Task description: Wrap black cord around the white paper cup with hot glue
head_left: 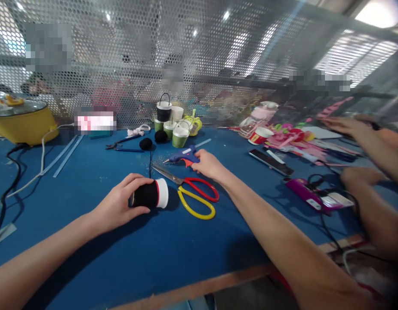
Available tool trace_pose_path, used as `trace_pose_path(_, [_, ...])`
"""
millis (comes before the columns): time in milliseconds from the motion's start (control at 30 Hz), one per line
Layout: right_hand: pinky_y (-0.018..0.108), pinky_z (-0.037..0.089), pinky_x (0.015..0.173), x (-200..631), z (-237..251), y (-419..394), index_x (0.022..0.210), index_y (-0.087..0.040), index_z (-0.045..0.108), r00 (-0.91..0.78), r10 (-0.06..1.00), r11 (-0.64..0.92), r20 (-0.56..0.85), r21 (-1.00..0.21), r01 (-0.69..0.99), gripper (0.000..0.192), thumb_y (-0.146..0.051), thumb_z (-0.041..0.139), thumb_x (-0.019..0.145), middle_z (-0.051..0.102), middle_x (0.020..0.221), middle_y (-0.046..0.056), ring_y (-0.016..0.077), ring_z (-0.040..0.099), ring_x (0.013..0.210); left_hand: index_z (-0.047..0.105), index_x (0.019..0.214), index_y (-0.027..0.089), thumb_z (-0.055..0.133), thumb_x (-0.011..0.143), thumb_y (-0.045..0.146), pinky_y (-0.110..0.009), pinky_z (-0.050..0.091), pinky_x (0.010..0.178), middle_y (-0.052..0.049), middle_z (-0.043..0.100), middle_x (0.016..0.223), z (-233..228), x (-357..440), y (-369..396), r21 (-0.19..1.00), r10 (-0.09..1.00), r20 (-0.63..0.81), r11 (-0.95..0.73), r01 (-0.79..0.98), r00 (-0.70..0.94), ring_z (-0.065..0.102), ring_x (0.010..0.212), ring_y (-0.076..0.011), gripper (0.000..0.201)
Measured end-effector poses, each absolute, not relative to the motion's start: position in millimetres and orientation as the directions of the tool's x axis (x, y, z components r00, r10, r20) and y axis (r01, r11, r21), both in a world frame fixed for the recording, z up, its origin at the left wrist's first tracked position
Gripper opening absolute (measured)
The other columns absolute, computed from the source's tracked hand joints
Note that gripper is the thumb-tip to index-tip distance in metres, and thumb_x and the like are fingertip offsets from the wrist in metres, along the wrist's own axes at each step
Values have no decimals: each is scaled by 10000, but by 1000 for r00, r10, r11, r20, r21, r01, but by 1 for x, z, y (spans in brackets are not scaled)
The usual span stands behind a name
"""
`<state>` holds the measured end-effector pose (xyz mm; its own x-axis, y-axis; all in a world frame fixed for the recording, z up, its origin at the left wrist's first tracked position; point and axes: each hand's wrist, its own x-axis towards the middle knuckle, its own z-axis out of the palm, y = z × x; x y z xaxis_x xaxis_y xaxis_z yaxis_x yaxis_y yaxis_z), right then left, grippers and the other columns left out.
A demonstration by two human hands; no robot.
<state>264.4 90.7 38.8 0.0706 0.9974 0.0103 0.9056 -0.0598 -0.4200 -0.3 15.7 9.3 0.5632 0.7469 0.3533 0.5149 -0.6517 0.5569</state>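
Observation:
My left hand grips a paper cup lying on its side on the blue table; the cup is wrapped in black with a red band and a white rim. My right hand is closed on the handle of a blue glue gun, whose nozzle points left just above the table. Scissors with one red and one yellow handle lie between the two hands, blades pointing up-left.
Several decorated cups cluster at the back centre by a mesh screen. Black pom-poms, pliers, a yellow pot with cables stand left. Another person's arms, pink craft pieces and a phone are right.

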Motion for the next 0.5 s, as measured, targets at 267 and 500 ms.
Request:
trace_pose_path(267, [235, 442, 498, 257, 75, 35, 747, -150, 539, -177, 984, 108, 1, -793, 600, 174, -302, 612, 704, 560, 559, -7, 106, 535, 498, 451, 1172, 209, 601, 752, 220, -370, 440, 907, -95, 467, 1170, 12, -2, 19, 554, 744, 364, -657, 512, 561, 497, 1066, -228, 446])
trace_pose_path(500, [220, 413, 412, 242, 72, 7, 761, -158, 612, -231, 972, 174, 32, -758, 629, 181, -320, 529, 759, 533, 487, -26, 101, 494, 426, 438, 1167, 209, 606, 756, 222, -397, 422, 920, -96, 477, 1150, 13, -6, 25, 577, 760, 358, -637, 511, 543, 486, 1068, -231, 444])
